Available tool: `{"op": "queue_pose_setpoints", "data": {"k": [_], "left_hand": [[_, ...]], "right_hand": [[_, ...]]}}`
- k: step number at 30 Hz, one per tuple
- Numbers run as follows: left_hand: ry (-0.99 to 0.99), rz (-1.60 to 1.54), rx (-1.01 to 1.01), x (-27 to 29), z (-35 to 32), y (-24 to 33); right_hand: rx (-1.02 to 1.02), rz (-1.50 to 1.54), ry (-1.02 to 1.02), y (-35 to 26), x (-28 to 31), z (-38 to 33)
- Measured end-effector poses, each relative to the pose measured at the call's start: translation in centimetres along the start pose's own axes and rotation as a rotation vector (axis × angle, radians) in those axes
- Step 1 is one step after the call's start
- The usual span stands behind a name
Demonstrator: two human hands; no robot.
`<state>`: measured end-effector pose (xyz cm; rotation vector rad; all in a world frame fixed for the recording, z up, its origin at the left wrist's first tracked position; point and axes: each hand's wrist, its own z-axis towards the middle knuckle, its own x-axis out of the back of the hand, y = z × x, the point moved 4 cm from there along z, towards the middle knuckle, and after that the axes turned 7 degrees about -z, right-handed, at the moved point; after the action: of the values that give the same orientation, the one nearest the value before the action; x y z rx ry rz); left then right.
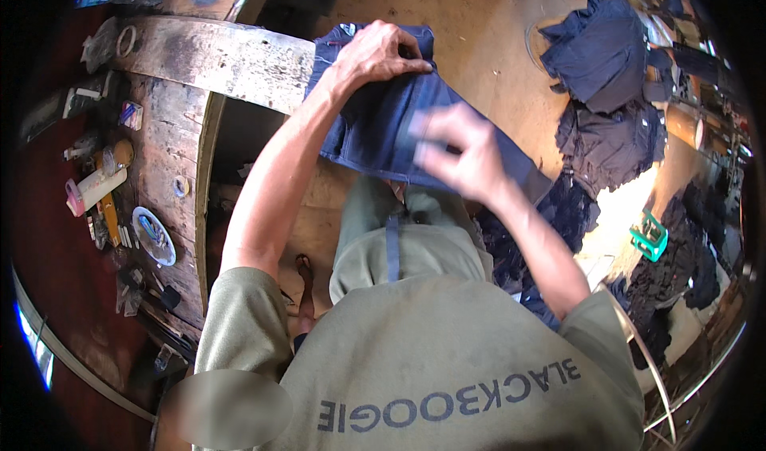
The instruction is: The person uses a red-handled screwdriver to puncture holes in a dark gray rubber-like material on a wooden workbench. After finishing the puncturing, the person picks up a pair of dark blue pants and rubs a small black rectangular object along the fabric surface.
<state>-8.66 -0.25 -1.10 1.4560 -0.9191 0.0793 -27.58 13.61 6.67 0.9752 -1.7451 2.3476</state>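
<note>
A dark blue denim garment (359, 132) lies over the end of a narrow wooden board and spreads toward the right above my lap. Near its far edge my left hand (377, 52) bends over the cloth, its thumb and fingers closed on a fold. My right hand (467, 152) hovers over the middle of the garment, smeared by motion. A dark blur shows beside its fingertips, and I cannot make out whether it is a held thing or part of the cloth.
The worn board (231, 60) joins a wooden table (163, 180) at left, which bears a round dish (154, 235) and small tools. Piles of dark cloth (598, 52) and a green plastic stool (649, 236) are at right. Another person's leg (306, 291) shows below the table edge.
</note>
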Motion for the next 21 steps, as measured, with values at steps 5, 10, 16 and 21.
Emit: {"op": "queue_pose_setpoints", "data": {"k": [5,10,16,21], "left_hand": [[0.010,-0.014,-0.037,0.4,-0.1,0.4],[-0.030,-0.081,0.011,0.1,-0.1,0.2],[0.277,0.176,-0.123,0.2,-2.5,1.3],[1.228,0.156,0.439,-5.6,-18.9,6.3]], "right_hand": [[0.030,-0.246,0.052,-0.5,-1.4,-1.5],[-0.210,-0.027,0.128,2.0,0.0,-0.2],[0.103,-0.014,-0.258,0.1,-2.8,-5.1],[-0.134,-0.240,0.227,3.2,2.4,-7.2]]}}
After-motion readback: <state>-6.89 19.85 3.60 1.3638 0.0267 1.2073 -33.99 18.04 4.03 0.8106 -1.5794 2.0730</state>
